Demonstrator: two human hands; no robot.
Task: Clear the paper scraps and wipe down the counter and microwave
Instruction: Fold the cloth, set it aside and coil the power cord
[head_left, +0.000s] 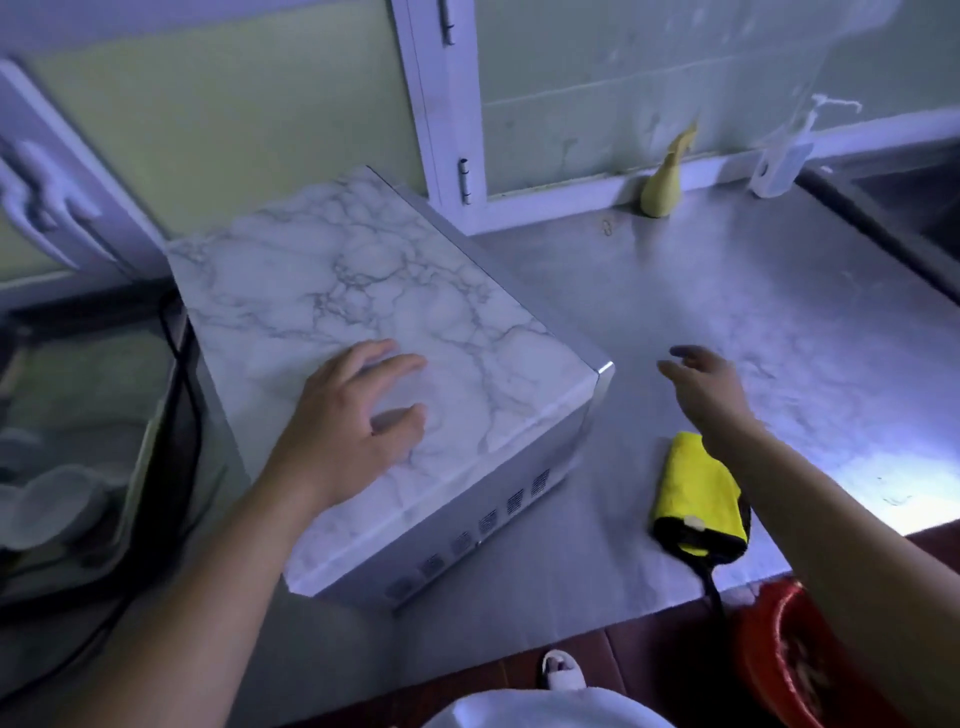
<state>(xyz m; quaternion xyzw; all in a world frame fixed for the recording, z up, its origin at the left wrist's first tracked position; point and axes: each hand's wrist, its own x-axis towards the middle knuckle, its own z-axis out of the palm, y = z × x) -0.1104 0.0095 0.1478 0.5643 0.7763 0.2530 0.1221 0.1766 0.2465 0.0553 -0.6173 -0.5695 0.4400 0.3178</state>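
The microwave (363, 332) has a marble-patterned top and stands askew on the steel counter (727, 291). My left hand (348, 426) rests on the near part of its top, fingers spread and holding nothing. My right hand (701, 384) hovers over the counter just right of the microwave's front corner, fingers loosely extended and empty. A folded yellow cloth (696, 493) with a black edge lies on the counter under my right forearm, near the front edge. No paper scraps are visible on the counter.
A yellow spray bottle (662, 182) and a clear pump bottle (784, 156) stand at the back by the window frame. A sink (914, 208) lies at the far right. A red basin (789, 654) sits on the floor below. Black cables (182, 374) run left of the microwave.
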